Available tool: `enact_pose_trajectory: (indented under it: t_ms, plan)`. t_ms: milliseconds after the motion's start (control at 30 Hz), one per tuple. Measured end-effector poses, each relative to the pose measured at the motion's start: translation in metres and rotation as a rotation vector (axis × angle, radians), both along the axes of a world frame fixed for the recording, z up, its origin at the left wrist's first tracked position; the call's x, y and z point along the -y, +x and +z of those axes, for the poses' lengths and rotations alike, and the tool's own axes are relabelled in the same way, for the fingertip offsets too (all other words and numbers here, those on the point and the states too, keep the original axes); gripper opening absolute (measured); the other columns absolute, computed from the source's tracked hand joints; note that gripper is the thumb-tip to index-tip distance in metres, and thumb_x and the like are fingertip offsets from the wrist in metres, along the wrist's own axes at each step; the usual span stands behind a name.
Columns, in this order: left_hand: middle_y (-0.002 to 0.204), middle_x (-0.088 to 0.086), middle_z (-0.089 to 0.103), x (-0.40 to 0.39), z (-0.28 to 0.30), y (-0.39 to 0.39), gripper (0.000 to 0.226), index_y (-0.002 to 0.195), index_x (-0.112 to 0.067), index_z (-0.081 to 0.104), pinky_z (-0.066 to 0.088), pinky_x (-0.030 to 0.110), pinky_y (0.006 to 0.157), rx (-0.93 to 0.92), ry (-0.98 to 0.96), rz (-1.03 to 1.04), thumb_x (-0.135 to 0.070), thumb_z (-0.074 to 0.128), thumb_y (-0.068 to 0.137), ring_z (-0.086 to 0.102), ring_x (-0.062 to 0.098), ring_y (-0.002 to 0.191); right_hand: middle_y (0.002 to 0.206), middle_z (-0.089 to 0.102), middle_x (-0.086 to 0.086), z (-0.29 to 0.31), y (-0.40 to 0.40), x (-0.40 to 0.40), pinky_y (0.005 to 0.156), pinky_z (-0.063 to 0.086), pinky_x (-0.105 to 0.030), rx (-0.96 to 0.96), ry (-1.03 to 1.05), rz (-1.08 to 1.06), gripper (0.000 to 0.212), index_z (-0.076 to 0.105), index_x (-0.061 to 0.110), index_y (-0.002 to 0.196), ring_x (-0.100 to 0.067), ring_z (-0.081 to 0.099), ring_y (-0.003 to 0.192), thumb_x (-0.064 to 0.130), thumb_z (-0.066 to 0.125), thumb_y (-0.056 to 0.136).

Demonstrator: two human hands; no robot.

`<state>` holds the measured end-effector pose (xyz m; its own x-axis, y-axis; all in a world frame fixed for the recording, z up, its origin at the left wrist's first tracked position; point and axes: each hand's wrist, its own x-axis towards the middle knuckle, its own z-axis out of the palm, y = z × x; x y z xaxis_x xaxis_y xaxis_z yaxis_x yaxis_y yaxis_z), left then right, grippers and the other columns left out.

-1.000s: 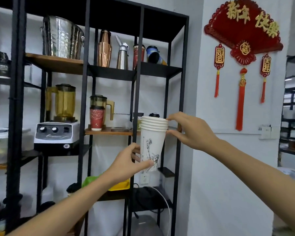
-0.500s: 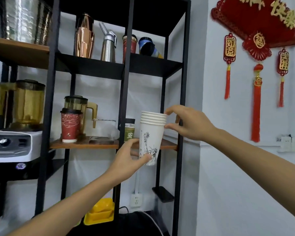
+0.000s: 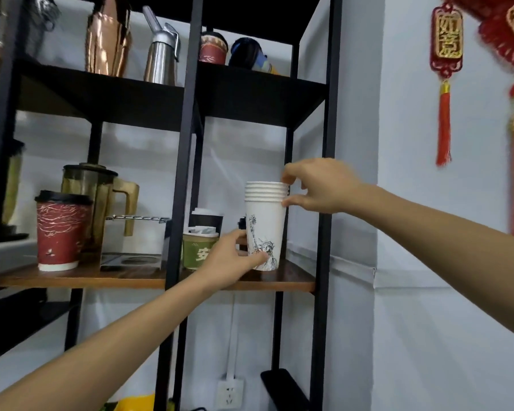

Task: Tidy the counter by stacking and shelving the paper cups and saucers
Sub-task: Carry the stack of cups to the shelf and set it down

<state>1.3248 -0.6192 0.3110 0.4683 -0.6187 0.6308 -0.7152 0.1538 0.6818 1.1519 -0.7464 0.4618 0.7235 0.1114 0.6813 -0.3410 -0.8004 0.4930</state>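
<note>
A stack of several white paper cups [image 3: 265,221], printed with a Statue of Liberty drawing, stands upright with its base on or just above the wooden middle shelf [image 3: 291,280] at its right end. My left hand [image 3: 230,258] grips the stack near its base from the left. My right hand [image 3: 318,185] pinches the stacked rims at the top from the right, thumb under the rims and fingers over them. No saucers are in view.
A green paper cup [image 3: 196,252] and a dark lidded cup [image 3: 207,218] stand just left of the stack. A black upright post [image 3: 184,161] splits the shelf; beyond it are a red lidded cup [image 3: 60,231] and a pitcher [image 3: 97,197]. The upper shelf [image 3: 250,93] holds shakers and cups.
Both hands carried the cup stack forward and down into the right bay of the wooden shelf. The view moved closer to the rack.
</note>
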Motion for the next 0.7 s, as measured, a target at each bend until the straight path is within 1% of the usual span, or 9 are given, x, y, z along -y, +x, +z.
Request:
enact_pose_trajectory:
  t_ms: [100, 167, 233, 300, 400, 467, 533, 567, 700]
  plan:
    - [0.115, -0.014, 0.069, 0.020, -0.001, 0.012, 0.057, 0.132, -0.022, 0.058, 0.052, 0.009, 0.067, -0.030, 0.036, 0.025, -0.027, 0.086, 0.083, 0.069, 0.000, 0.095, 0.107, 0.070, 0.012, 0.007, 0.021, 0.012, 0.066, 0.043, -0.030, -0.060, -0.043, -0.045, 0.043, 0.061, 0.029, 0.109, -0.016, 0.065, 0.092, 0.060, 0.073, 0.083]
    - [0.103, -0.022, 0.063, 0.031, -0.001, 0.021, 0.056, 0.129, -0.021, 0.059, 0.048, 0.002, 0.056, -0.031, 0.052, 0.060, -0.021, 0.087, 0.081, 0.065, -0.009, 0.083, 0.100, 0.069, 0.011, 0.010, 0.032, 0.018, 0.064, 0.043, -0.031, -0.106, -0.036, -0.079, 0.043, 0.063, 0.027, 0.104, -0.017, 0.063, 0.089, 0.060, 0.077, 0.079]
    - [0.097, -0.024, 0.060, 0.040, 0.001, 0.028, 0.057, 0.127, -0.019, 0.060, 0.047, 0.001, 0.055, -0.047, 0.064, 0.086, -0.015, 0.089, 0.078, 0.061, -0.013, 0.076, 0.097, 0.069, 0.010, 0.011, 0.042, 0.022, 0.063, 0.043, -0.030, -0.131, -0.012, -0.095, 0.043, 0.063, 0.027, 0.100, -0.018, 0.064, 0.090, 0.059, 0.079, 0.076]
    - [0.097, -0.022, 0.062, 0.047, 0.001, 0.035, 0.057, 0.125, -0.017, 0.061, 0.047, 0.007, 0.058, -0.047, 0.084, 0.098, -0.014, 0.090, 0.076, 0.061, -0.010, 0.081, 0.096, 0.069, 0.009, 0.009, 0.050, 0.027, 0.059, 0.038, -0.029, -0.130, -0.003, -0.100, 0.042, 0.064, 0.027, 0.099, -0.019, 0.062, 0.088, 0.058, 0.081, 0.076]
    - [0.097, -0.020, 0.063, 0.056, -0.002, 0.043, 0.055, 0.122, -0.018, 0.063, 0.048, 0.006, 0.057, -0.054, 0.081, 0.112, -0.015, 0.091, 0.075, 0.062, -0.007, 0.084, 0.096, 0.068, 0.008, 0.005, 0.060, 0.033, 0.058, 0.034, -0.028, -0.131, 0.013, -0.114, 0.042, 0.065, 0.026, 0.099, -0.020, 0.059, 0.086, 0.057, 0.081, 0.076]
    - [0.098, -0.019, 0.063, 0.059, -0.006, 0.048, 0.053, 0.118, -0.021, 0.062, 0.054, 0.012, 0.067, -0.087, 0.073, 0.111, -0.015, 0.091, 0.074, 0.062, -0.006, 0.086, 0.094, 0.067, 0.006, 0.002, 0.066, 0.036, 0.058, 0.035, -0.028, -0.138, 0.026, -0.122, 0.042, 0.065, 0.024, 0.099, -0.021, 0.063, 0.087, 0.056, 0.081, 0.076]
    - [0.101, -0.014, 0.066, 0.060, -0.007, 0.054, 0.053, 0.116, -0.021, 0.062, 0.060, 0.030, 0.085, -0.144, 0.075, 0.116, -0.012, 0.091, 0.073, 0.064, 0.002, 0.092, 0.094, 0.067, 0.004, -0.002, 0.073, 0.038, 0.062, 0.039, -0.030, -0.138, 0.036, -0.127, 0.043, 0.065, 0.023, 0.100, -0.023, 0.065, 0.089, 0.055, 0.081, 0.077]
    - [0.103, -0.010, 0.068, 0.062, -0.007, 0.057, 0.052, 0.115, -0.020, 0.063, 0.059, 0.034, 0.090, -0.177, 0.076, 0.114, -0.010, 0.091, 0.073, 0.066, 0.006, 0.094, 0.096, 0.068, 0.003, -0.003, 0.077, 0.039, 0.064, 0.041, -0.031, -0.132, 0.043, -0.129, 0.043, 0.065, 0.023, 0.101, -0.024, 0.065, 0.091, 0.054, 0.081, 0.077]
    - [0.110, 0.002, 0.074, 0.067, -0.009, 0.064, 0.049, 0.114, -0.016, 0.064, 0.059, 0.031, 0.086, -0.258, 0.059, 0.101, -0.005, 0.091, 0.074, 0.070, 0.014, 0.097, 0.108, 0.069, -0.003, -0.013, 0.094, 0.044, 0.071, 0.047, -0.035, -0.074, 0.106, -0.129, 0.041, 0.065, 0.022, 0.108, -0.029, 0.065, 0.097, 0.048, 0.080, 0.081]
